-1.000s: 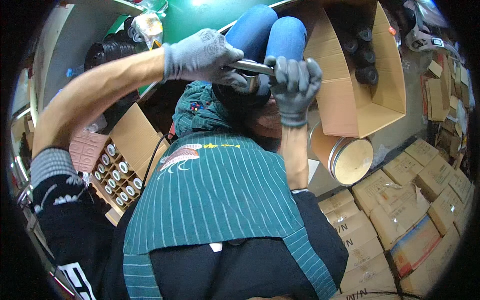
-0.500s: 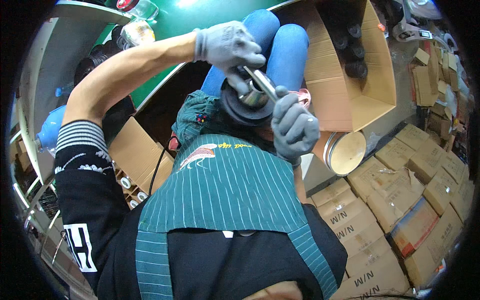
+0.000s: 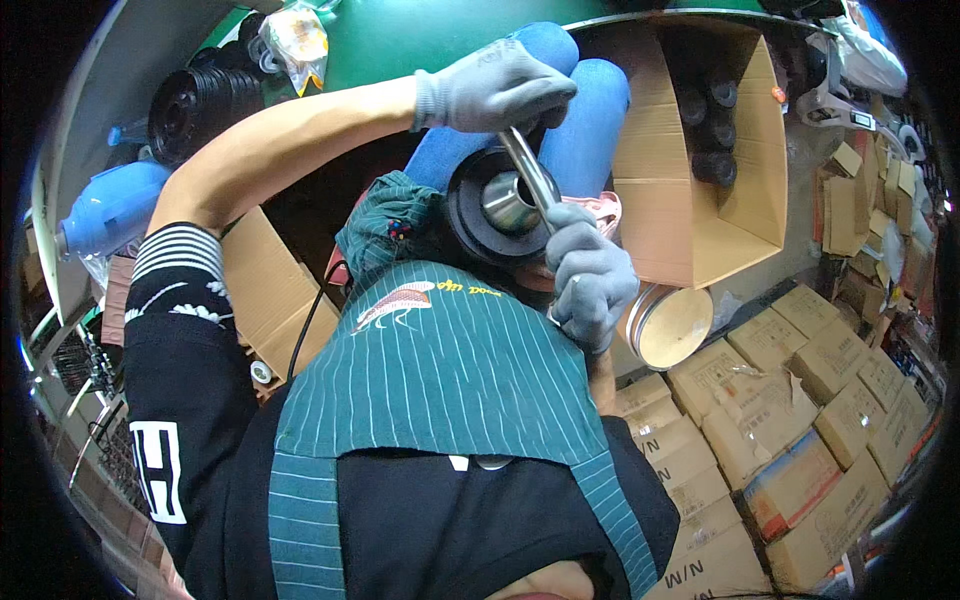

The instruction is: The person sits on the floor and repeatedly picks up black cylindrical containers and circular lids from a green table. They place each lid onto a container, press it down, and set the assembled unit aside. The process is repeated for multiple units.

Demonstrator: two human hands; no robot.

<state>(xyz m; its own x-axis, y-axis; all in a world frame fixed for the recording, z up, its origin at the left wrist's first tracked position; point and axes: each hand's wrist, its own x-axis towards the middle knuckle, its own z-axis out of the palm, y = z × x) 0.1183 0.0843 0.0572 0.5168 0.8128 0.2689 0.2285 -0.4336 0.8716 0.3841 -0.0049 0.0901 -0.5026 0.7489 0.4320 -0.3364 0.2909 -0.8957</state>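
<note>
A black round disc [image 3: 470,228] with a silver metal cylinder [image 3: 508,208] at its middle rests at my lap. Across its right side runs a shiny silver metal tube [image 3: 532,168], tilted from upper left to lower right. My left hand [image 3: 500,88], in a grey glove, is closed at the tube's upper end, above the disc. Also gloved in grey, my right hand [image 3: 592,278] has its fingers wrapped round the lower end. Both tube ends are hidden by the gloves. Whether the tube touches the cylinder I cannot tell.
An open cardboard box [image 3: 745,225] holding several black cylinders [image 3: 714,168] stands to the right. Below it is a round drum [image 3: 674,328], near stacked cartons [image 3: 755,415]. Black discs [image 3: 195,105] and a blue bottle [image 3: 112,208] are at the left, beside the green table [image 3: 430,45].
My left hand has shifted away from the metal cylinder, where its fingers were, to the tube's upper end. More of the tube and cylinder now shows. My right hand stays on the lower end.
</note>
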